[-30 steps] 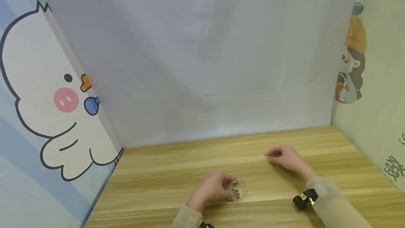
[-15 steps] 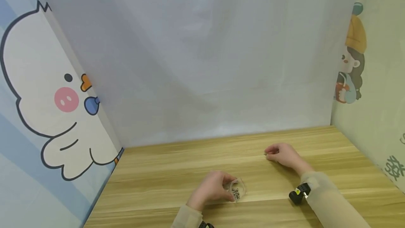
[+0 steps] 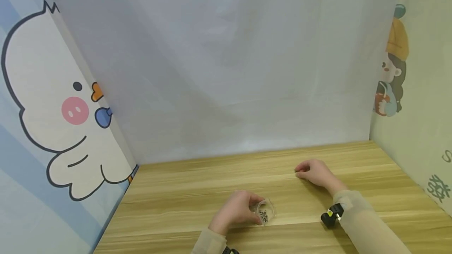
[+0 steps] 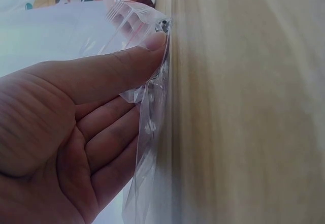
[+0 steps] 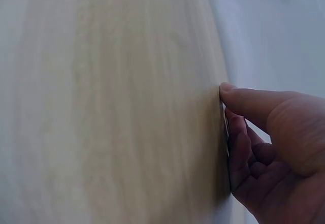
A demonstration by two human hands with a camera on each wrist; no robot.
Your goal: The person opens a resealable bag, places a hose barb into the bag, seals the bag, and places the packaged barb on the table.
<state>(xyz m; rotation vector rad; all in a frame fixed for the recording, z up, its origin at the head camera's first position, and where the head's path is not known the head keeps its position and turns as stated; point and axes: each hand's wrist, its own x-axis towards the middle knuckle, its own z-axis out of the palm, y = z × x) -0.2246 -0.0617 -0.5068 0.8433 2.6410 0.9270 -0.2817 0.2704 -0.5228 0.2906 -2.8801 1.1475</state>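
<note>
My left hand holds a small clear plastic zip bag on the table, its mouth spread. Small silvery-dark metal pieces lie inside; one near my thumb in the left wrist view shows a hole. Farther forward and to the right, my right hand has thumb and forefinger together, low at the tabletop. A tiny dark piece shows at those fingertips, too small to identify. In the right wrist view the thumb meets the wood surface, the other fingers are curled, and the pinched thing is hidden.
The wood-grain table runs back to a pale grey cloth wall. Printed cloth panels stand at the left and right. Black wrist cameras ride on both sleeves, the right one close above the table.
My right hand has moved slightly back and left, its fingertips coming closer together, and then stayed nearly still. The left hand and bag have not moved.
</note>
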